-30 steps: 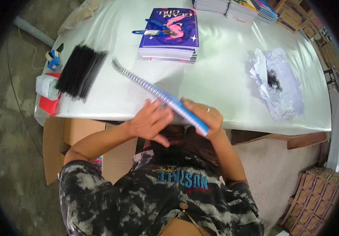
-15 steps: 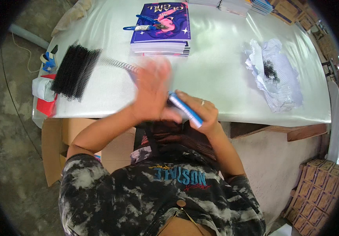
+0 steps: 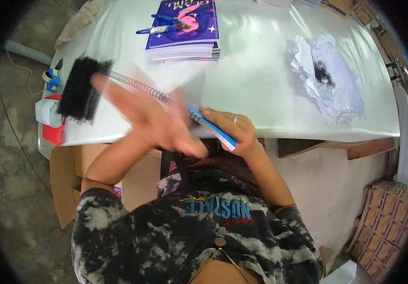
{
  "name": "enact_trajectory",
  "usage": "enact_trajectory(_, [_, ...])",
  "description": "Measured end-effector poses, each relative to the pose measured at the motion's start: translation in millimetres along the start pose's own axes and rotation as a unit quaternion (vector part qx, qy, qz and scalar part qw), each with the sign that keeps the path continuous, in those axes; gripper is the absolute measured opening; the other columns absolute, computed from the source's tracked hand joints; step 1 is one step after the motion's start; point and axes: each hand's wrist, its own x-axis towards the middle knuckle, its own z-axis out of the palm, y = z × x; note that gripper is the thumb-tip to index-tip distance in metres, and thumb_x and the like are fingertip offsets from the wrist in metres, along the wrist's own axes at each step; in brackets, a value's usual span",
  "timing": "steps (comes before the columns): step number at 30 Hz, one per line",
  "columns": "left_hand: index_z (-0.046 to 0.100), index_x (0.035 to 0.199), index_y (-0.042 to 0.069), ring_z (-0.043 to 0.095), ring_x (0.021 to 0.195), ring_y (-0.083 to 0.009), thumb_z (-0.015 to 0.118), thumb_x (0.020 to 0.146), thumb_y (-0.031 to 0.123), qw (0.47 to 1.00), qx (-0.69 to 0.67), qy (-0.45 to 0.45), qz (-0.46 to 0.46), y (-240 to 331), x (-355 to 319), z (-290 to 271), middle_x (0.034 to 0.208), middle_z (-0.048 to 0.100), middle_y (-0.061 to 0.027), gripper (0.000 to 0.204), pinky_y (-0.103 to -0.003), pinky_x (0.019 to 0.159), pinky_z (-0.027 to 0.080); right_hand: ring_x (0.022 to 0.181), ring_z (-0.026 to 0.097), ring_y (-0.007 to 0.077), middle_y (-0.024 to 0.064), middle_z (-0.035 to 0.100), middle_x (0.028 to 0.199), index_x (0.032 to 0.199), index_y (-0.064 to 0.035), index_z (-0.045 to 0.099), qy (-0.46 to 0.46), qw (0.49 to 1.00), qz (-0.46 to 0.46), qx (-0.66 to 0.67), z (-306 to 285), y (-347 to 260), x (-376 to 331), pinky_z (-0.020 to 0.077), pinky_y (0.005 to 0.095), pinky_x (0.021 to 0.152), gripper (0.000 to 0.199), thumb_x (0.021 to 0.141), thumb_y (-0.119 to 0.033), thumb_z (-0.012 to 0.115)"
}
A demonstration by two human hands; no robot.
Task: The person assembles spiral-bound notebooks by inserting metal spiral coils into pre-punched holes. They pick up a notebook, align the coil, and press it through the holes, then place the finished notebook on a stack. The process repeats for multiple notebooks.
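Note:
My right hand (image 3: pixel 233 130) is closed on a notebook (image 3: pixel 223 137) with a blue edge, held tilted at the table's front edge. A black spiral coil (image 3: pixel 130 82) stretches from the notebook's upper end toward the upper left, and some of its loops show at the notebook's edge. My left hand (image 3: pixel 152 116), smeared by motion, has its fingers stretched out and spread beside the coil. Whether its palm touches the coil is hard to see. Left of that hand lies a dense bundle of black spiral coils (image 3: pixel 82 90).
A stack of purple-covered notebooks (image 3: pixel 182 49) stands at the back, with blue-handled pliers (image 3: pixel 163 27) on top. Crumpled paper (image 3: pixel 341 90) holding small black coil pieces lies at right. A blue tape dispenser (image 3: pixel 52 80) sits at the left edge. An open cardboard box (image 3: pixel 64 184) is below.
My left hand has swept left and down along the coil, its fingers now reaching toward the bundle. The right hand still grips the notebook. The whole view has shifted slightly.

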Motion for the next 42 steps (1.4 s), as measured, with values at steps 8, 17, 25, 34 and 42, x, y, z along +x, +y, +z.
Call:
enact_trajectory(8, [0.022, 0.137, 0.000, 0.023, 0.124, -0.0507, 0.043, 0.079, 0.065, 0.739, 0.111, 0.565, 0.349, 6, 39, 20, 0.136, 0.030, -0.0243, 0.090, -0.066, 0.097, 0.016, 0.092, 0.064, 0.0294, 0.0174, 0.062, 0.106, 0.109, 0.0023, 0.058, 0.029, 0.999, 0.021, -0.016, 1, 5, -2, 0.0527, 0.0348, 0.076, 0.038, 0.071, -0.003, 0.062])
enact_trajectory(17, [0.032, 0.133, 0.005, 0.024, 0.129, -0.0397, 0.055, 0.069, 0.069, 0.737, 0.096, 0.531, 0.408, 16, 35, 31, 0.133, 0.036, -0.0222, 0.094, -0.057, 0.104, 0.010, 0.089, 0.065, 0.0278, 0.0152, 0.064, 0.102, 0.108, -0.0001, 0.059, 0.034, 0.998, 0.040, -0.025, 4, 0, 5, 0.0531, 0.0347, 0.073, 0.040, 0.069, -0.003, 0.063])
enact_trajectory(25, [0.039, 0.129, 0.009, 0.033, 0.119, -0.0438, 0.050, 0.073, 0.068, 0.779, 0.053, 0.483, 0.396, 6, 37, 41, 0.127, 0.033, -0.0313, 0.083, -0.064, 0.098, 0.019, 0.086, 0.065, 0.0269, 0.0140, 0.065, 0.099, 0.107, 0.0006, 0.059, 0.051, 0.997, 0.049, -0.023, 6, 4, 9, 0.0534, 0.0333, 0.072, 0.039, 0.070, -0.005, 0.065])
enact_trajectory(34, [0.039, 0.130, 0.004, 0.030, 0.119, -0.0540, 0.048, 0.077, 0.064, 0.916, 0.006, 0.243, 0.318, 0, 21, 50, 0.132, 0.032, -0.0312, 0.081, -0.068, 0.092, 0.021, 0.086, 0.065, 0.0281, 0.0154, 0.064, 0.099, 0.110, -0.0004, 0.058, 0.072, 0.995, 0.068, -0.034, 7, 7, 13, 0.0525, 0.0349, 0.070, 0.041, 0.069, 0.001, 0.059])
enact_trajectory(42, [0.034, 0.131, 0.008, 0.025, 0.124, -0.0457, 0.051, 0.073, 0.068, 0.828, -0.022, 0.487, 0.276, 3, 54, 42, 0.132, 0.034, -0.0250, 0.086, -0.061, 0.098, 0.019, 0.083, 0.066, 0.0284, 0.0162, 0.065, 0.096, 0.109, 0.0007, 0.059, 0.046, 0.996, 0.064, -0.038, 5, 4, 7, 0.0531, 0.0340, 0.069, 0.040, 0.069, -0.004, 0.064])
